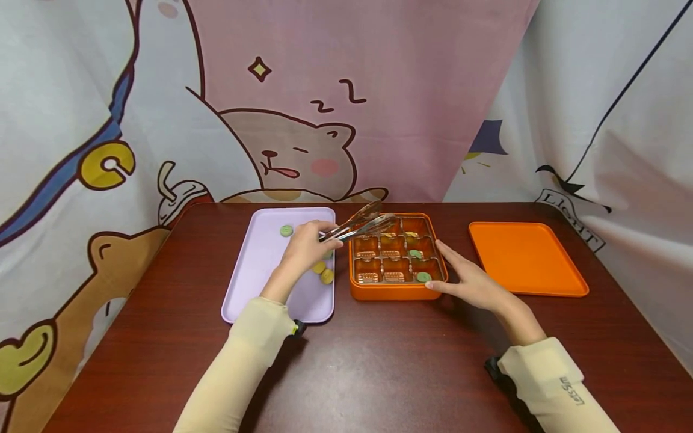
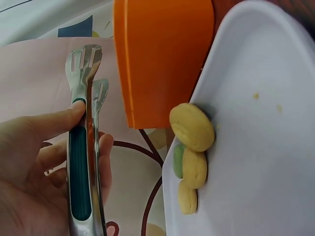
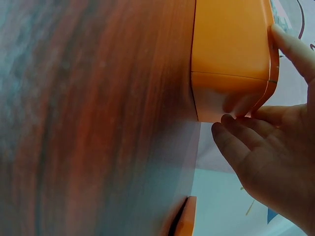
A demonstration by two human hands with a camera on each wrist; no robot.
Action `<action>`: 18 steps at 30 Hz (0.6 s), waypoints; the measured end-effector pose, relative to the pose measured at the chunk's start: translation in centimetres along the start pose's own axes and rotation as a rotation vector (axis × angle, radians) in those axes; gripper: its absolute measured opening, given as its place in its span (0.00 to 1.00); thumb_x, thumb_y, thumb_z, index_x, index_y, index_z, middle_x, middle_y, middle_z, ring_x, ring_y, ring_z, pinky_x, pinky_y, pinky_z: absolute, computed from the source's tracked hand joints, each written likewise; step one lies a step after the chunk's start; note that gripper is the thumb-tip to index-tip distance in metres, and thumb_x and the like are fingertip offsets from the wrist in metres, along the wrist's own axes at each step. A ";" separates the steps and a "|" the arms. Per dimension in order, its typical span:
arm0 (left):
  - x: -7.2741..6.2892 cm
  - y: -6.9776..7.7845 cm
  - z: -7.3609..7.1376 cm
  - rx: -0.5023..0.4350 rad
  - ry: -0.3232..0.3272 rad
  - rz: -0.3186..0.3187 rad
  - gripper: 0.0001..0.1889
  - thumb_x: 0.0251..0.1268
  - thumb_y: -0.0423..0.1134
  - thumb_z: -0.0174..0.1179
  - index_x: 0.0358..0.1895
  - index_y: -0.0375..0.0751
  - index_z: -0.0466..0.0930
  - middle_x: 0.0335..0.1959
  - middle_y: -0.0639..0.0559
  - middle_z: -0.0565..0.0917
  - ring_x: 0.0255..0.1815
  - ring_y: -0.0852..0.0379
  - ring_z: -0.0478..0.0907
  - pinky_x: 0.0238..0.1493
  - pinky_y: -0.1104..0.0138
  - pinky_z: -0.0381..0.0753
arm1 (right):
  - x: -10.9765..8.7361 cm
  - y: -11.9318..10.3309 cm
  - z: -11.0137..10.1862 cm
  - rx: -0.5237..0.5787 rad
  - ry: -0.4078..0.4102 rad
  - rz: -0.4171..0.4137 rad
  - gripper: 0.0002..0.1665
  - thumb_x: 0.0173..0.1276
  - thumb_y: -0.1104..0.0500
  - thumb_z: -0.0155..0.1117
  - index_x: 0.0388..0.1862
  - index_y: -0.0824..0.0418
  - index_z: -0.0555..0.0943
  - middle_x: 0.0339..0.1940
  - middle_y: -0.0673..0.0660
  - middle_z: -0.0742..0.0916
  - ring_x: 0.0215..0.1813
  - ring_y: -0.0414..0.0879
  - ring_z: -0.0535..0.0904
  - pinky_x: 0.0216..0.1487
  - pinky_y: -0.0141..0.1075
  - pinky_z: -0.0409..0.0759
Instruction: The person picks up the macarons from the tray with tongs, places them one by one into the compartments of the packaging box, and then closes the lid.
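My left hand [image 1: 307,245] grips metal tongs [image 2: 81,147] with dark green handle inserts. Their tips hang over the back left of an orange box [image 1: 397,293], and nothing shows between them. The box has a clear divided insert. Green round cookies lie in its right column, one in the front right compartment [image 1: 423,276], and yellow ones show toward the back. My right hand [image 1: 476,282] touches the box's front right corner, thumb at the front rim and extended fingers along the right side. Below my left hand, yellow cookies [image 2: 192,128] and a green one sit along the lilac tray's right edge [image 1: 254,252].
Another green cookie [image 1: 286,230] lies near the tray's back. To the right of the box is a flat orange lid [image 1: 527,258] on the dark wooden table [image 1: 368,361]. A printed cloth [image 1: 411,90] hangs behind the table's far edge.
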State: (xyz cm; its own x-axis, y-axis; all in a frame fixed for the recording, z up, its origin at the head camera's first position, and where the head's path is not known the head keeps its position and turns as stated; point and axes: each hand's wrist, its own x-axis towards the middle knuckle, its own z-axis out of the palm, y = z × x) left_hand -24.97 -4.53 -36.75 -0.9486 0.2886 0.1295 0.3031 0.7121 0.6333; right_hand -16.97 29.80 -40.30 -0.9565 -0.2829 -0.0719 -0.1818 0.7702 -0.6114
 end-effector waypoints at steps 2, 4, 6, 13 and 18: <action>-0.2 0.0 -0.3 -0.011 0.000 0.004 0.20 0.60 0.43 0.70 0.56 0.43 0.84 0.55 0.45 0.86 0.50 0.48 0.81 0.56 0.54 0.77 | 0.0 0.0 0.0 0.000 0.002 -0.001 0.60 0.67 0.40 0.66 0.82 0.60 0.43 0.83 0.67 0.52 0.80 0.69 0.50 0.71 0.69 0.53; -0.5 -0.1 -0.6 -0.021 -0.004 0.006 0.21 0.61 0.43 0.70 0.57 0.42 0.84 0.55 0.44 0.86 0.49 0.49 0.82 0.54 0.55 0.78 | 0.0 0.0 0.0 0.001 0.003 -0.003 0.60 0.67 0.40 0.66 0.82 0.60 0.43 0.83 0.67 0.52 0.80 0.69 0.50 0.72 0.69 0.53; -0.7 -0.2 -0.9 -0.024 -0.006 0.008 0.21 0.61 0.43 0.70 0.57 0.42 0.84 0.55 0.44 0.86 0.47 0.50 0.82 0.53 0.55 0.78 | 0.0 0.0 0.0 0.002 0.003 -0.005 0.59 0.67 0.40 0.66 0.82 0.61 0.43 0.83 0.67 0.52 0.80 0.69 0.50 0.72 0.69 0.53; -1.4 -0.7 -1.5 -0.050 0.002 0.000 0.21 0.60 0.43 0.70 0.56 0.42 0.84 0.50 0.45 0.87 0.40 0.53 0.81 0.43 0.61 0.77 | 0.0 0.0 0.0 0.004 0.002 -0.007 0.60 0.67 0.40 0.66 0.82 0.61 0.43 0.83 0.67 0.52 0.80 0.69 0.50 0.72 0.69 0.53; -1.9 -1.3 -1.9 -0.041 0.021 0.021 0.19 0.60 0.42 0.70 0.54 0.42 0.85 0.47 0.45 0.88 0.38 0.53 0.82 0.41 0.63 0.76 | 0.0 0.0 0.0 0.004 -0.001 -0.005 0.59 0.67 0.40 0.66 0.83 0.60 0.43 0.83 0.67 0.52 0.80 0.69 0.50 0.72 0.69 0.52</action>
State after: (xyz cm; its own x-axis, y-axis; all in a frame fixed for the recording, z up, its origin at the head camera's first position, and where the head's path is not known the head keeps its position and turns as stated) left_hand -23.71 -7.18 -36.35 -0.9439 0.2896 0.1590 0.3196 0.6789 0.6610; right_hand -16.97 29.78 -40.30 -0.9554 -0.2870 -0.0700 -0.1853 0.7667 -0.6147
